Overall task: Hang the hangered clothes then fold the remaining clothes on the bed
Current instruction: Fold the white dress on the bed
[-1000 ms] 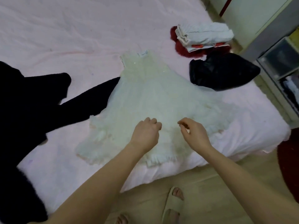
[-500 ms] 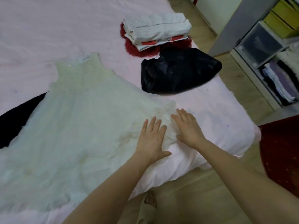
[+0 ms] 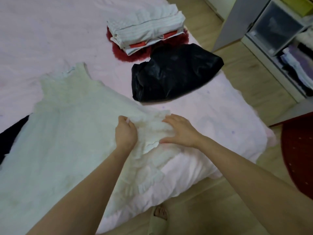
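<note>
Landmark = white dress, spread flat on the pink bed, neckline pointing to the far side, ruffled hem toward the near edge.

L of dress: a dark garment pokes out from under its left side, touching it.

On dress, right hem corner: left hand has fingers curled into the ruffles, looks like it's gathering/pinching a bunch of cloth. Just R of it, right hand lies flatter, fingers spread but bent a bit, pressing the outer ruffle down; can't tell if the thumb has a real hold of the edge.

Beyond dress, far-right: black shiny garment, bunched, near but apart from the dress. Past that, a folded stack of white and red pieces, well apart.

R of everything, off the bed: a shelf unit w/ bins and clothes.

Step in hand, my read: smoothing the right skirt side before folding it in. To do it well:
- flatten ruffles first, else the fold goes lumpy
- take hem w/ one hand, skirt side further up w/ the other, bring the flare over toward the dress centre
- keep the edge parallel to the bodice line so it ends up a rectangle
- mind the dark garment under the L side; pull the dress clear before folding that side.
</note>
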`<state>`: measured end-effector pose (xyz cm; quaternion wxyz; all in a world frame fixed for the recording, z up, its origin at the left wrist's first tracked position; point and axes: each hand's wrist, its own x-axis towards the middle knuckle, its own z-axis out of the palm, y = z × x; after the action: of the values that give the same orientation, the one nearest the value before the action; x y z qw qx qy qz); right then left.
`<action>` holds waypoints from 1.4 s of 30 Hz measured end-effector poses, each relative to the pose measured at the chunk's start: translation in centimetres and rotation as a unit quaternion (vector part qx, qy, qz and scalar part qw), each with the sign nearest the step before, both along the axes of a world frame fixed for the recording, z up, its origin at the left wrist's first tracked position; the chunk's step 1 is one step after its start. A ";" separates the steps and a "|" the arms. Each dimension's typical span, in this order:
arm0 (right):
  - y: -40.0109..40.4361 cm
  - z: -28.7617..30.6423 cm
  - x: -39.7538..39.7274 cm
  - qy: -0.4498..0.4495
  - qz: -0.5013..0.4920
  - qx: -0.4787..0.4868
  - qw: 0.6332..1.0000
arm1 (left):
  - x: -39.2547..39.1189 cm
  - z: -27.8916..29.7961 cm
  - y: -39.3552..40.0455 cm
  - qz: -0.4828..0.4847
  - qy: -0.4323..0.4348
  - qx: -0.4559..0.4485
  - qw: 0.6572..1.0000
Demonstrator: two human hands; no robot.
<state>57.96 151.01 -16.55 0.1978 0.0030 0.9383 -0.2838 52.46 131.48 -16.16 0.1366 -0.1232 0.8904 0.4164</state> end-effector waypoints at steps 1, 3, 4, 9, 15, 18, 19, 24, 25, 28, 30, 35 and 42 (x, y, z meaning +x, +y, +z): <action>0.1 -0.7 0.2 0.004 0.017 0.019 1.000 | -0.1 0.1 0.0 -0.006 -0.004 0.001 1.000; 0.3 -1.8 0.2 0.047 -0.012 0.034 0.998 | -0.2 0.1 -0.3 -0.053 0.026 -0.002 0.998; 0.4 -1.8 0.0 0.059 -0.074 0.013 0.995 | -0.2 0.0 -0.6 -0.097 0.056 -0.018 0.994; 0.4 -1.0 -1.6 0.037 -0.328 -0.185 0.926 | -0.9 -0.3 -1.3 -0.300 0.014 -0.082 0.950; -0.2 -0.3 -1.0 -0.008 -0.204 -0.281 0.938 | -1.2 -0.7 0.1 -0.387 0.055 -0.300 0.870; -0.6 -1.1 0.4 0.008 0.015 -0.096 0.995 | -2.0 -1.0 0.4 -0.270 0.050 -0.216 0.937; -0.7 -1.8 0.4 0.023 0.047 -0.043 0.998 | -2.3 -1.3 0.3 -0.254 0.044 -0.177 0.950; -0.2 -2.5 -2.2 0.111 -0.188 -0.116 0.969 | -2.6 -1.9 -0.4 -0.266 0.084 -0.070 0.958; 0.1 -2.5 -2.8 0.114 -0.241 -0.138 0.954 | -2.5 -1.7 -0.5 -0.274 0.100 -0.051 0.955; 0.5 -2.1 -3.0 0.116 -0.267 -0.164 0.943 | -1.8 -1.0 -0.5 -0.315 0.156 -0.022 0.936; 0.3 -1.9 -2.8 0.128 -0.207 -0.154 0.958 | -1.9 -0.7 -0.3 -0.371 0.203 -0.072 0.904; 0.3 -2.1 -1.6 0.189 -0.046 -0.072 0.978 | -2.8 -2.2 -0.2 -0.475 0.275 -0.223 0.806; 0.9 -4.0 0.3 0.340 0.221 0.106 0.908 | -3.0 -2.4 0.1 -0.505 0.223 -0.237 0.799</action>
<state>58.24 151.88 -20.58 -0.0776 -0.2800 0.9499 -0.1151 49.47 131.61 -18.56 0.0916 0.4116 0.9032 0.0802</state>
